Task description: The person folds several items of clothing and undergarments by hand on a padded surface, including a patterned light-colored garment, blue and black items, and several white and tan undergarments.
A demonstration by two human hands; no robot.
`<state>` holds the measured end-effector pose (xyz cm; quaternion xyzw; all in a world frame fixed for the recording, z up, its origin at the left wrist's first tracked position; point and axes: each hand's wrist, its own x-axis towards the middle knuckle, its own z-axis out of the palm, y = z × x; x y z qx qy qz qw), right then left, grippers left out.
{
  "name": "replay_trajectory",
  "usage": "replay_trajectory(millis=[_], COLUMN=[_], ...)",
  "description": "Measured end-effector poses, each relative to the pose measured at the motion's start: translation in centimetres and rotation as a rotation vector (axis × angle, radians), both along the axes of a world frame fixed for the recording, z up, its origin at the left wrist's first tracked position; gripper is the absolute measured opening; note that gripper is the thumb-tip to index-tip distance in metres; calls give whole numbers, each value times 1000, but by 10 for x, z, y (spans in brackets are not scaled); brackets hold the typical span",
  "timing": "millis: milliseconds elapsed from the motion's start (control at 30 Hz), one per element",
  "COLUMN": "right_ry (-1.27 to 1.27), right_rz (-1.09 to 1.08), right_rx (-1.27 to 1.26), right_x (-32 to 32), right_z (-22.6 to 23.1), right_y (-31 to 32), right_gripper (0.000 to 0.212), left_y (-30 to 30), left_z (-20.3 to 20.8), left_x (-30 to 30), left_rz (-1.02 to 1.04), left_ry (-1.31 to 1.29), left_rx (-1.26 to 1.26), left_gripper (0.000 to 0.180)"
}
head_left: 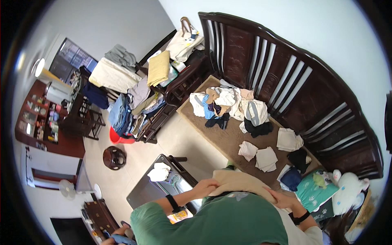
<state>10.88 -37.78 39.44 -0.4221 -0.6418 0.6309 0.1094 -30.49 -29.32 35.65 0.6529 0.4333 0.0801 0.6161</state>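
A beige garment [241, 182], its exact kind unclear, is stretched across the front of my body. My left hand [206, 188] grips its left edge with curled fingers. At the opposite edge, my right hand [283, 199] pinches the same fabric. Beyond it, several folded clothes [266, 159] lie on the brown seat mat [212, 136] of a wooden bench. A loose heap of clothes [228, 102], white, blue, tan and black, covers the mat's far end.
The dark carved bench back [269, 61] curves along the wall. A green cushion [316, 190] and white plush toy [347, 192] sit at right. Left stand a low table [141, 192] with white cloth [159, 172] and hangers, a round stool [114, 158], and a garment-laden bench [153, 126].
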Motion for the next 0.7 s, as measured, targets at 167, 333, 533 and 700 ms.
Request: replay_trajectory(millis=[167,333,533,700], right_ry=[46,27,257,509], right_rz=[-131,-292,-552,-746], right_rx=[-212,-380,-254,-454], right_x=[13,-14,-118,-261], right_z=[-106,-47,-35,-56], right_y=[-6,74,200,367], right_gripper=[50,27,37,39], left_y=[-6,12,192,393], left_z=[52,25,10,43], left_x=[-15,-48,-111,-203], left_rz=[-33,318,627,668], left_ry=[15,124,-147,296], left_rx=[89,109,166,712], left_gripper=[25,30,28,35])
